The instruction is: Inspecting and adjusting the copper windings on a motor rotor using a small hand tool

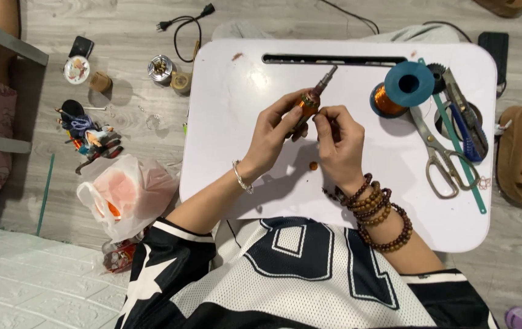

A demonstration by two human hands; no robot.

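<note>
A translucent white plastic bag (pixel 128 195) with orange contents lies crumpled on the floor, left of centre in the frame. At upper left sits a small round tin (pixel 77 69) with a white, pictured lid, beside a dark phone-like slab (pixel 81 46).

A person sits at a white lap table (pixel 242 79). The left hand (pixel 271 135) holds a small motor part (pixel 309 102) wound with copper wire. Its metal rod points to one o'clock. The right hand (pixel 339 141) pinches at the part from five o'clock. At three o'clock sit a blue spool of copper wire (pixel 402 88) and scissors (pixel 436 155). A plastic bag (pixel 128 194) lies on the floor at nine o'clock.
</note>
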